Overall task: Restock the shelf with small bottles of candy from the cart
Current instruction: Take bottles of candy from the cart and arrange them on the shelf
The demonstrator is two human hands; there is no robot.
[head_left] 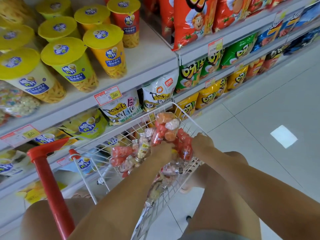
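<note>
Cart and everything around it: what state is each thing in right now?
Cart: parked by the shelves, heaped with bottles.
Small bottles: capped, lying jumbled.
Left hand: grips a bunch of bottles.
Right hand: grips red bottles.
Chip cups: upright, lids sealed.
Snack bags: standing, unopened.

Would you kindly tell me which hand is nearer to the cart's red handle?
Left. The left hand is among the candy bottles, right of the red handle; the right hand is farther right, by the cart's wire rim.
</note>
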